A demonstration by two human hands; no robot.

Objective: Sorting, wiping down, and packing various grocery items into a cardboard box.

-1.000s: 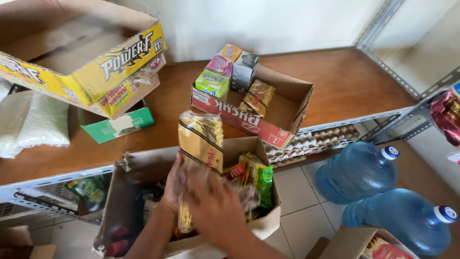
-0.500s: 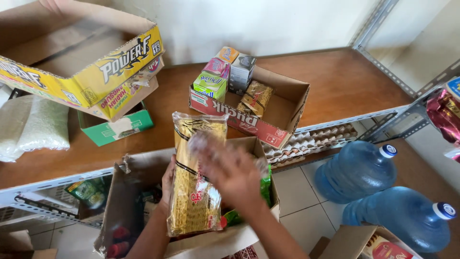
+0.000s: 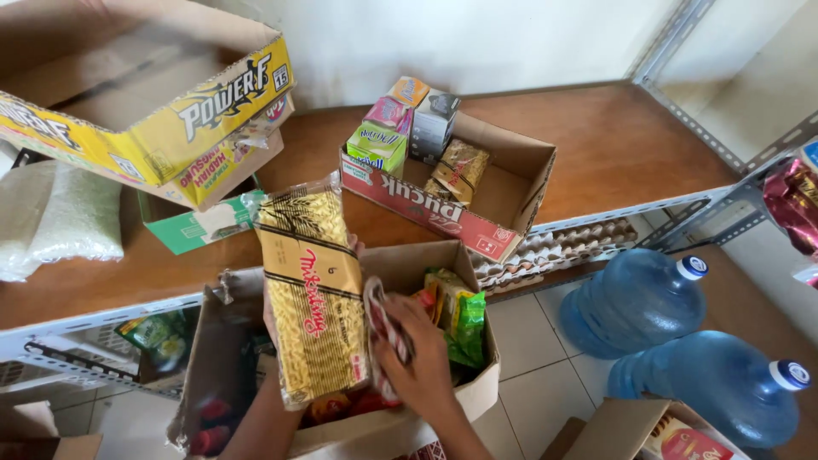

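My left hand (image 3: 271, 311), mostly hidden behind it, holds a long yellow noodle packet (image 3: 311, 294) upright above an open cardboard box (image 3: 477, 392) on the floor. My right hand (image 3: 417, 362) reaches into that box and grips a red-and-white packet (image 3: 382, 328). Green and yellow snack packets (image 3: 460, 315) lie in the box beside my right hand. Red packets show at the box bottom.
A wooden shelf (image 3: 596, 145) carries an open red-and-white box (image 3: 503, 200) with small cartons, a yellow box (image 3: 145, 94), a green carton (image 3: 192, 226) and white bags (image 3: 60, 217). Egg trays (image 3: 554, 251) sit under it. Two blue water jugs (image 3: 639, 298) stand right.
The noodle packet has been lifted out of the box and now stands higher in my left hand. My right hand left the packet's front and went down into the box.
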